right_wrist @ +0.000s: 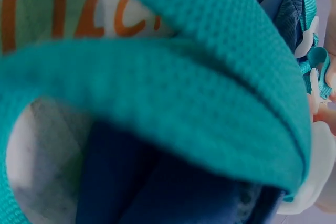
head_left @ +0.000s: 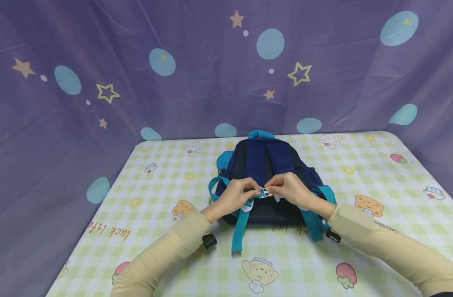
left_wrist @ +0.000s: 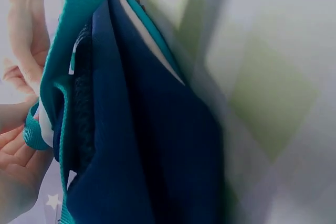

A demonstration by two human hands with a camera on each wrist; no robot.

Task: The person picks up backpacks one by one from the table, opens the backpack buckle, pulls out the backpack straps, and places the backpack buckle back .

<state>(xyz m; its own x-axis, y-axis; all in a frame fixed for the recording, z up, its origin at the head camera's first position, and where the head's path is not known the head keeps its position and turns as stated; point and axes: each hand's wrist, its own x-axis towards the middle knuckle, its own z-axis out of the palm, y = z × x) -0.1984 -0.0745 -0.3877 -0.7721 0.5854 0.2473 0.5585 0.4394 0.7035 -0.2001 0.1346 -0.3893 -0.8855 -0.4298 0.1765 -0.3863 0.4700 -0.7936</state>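
Observation:
A navy backpack [head_left: 256, 159] with teal webbing lies with its shoulder straps facing up and its teal top handle pointing away. Over its lower middle, both hands meet at a white strap buckle [head_left: 264, 192]. The left hand [head_left: 235, 194] pinches the buckle's left end, where teal webbing joins it. From the other side, the right hand [head_left: 291, 189] pinches the white right end between thumb and fingers. The two buckle ends sit against each other between the fingertips. In the left wrist view, a loop of teal strap [left_wrist: 34, 129] hangs by the fingers.
Loose teal strap ends [head_left: 240, 233] hang toward the near side onto the patterned tablecloth [head_left: 167, 194]. Small black pieces show beside each forearm. A purple curtain [head_left: 211, 95] with stars and dots rises behind the table. Teal webbing fills much of the right wrist view.

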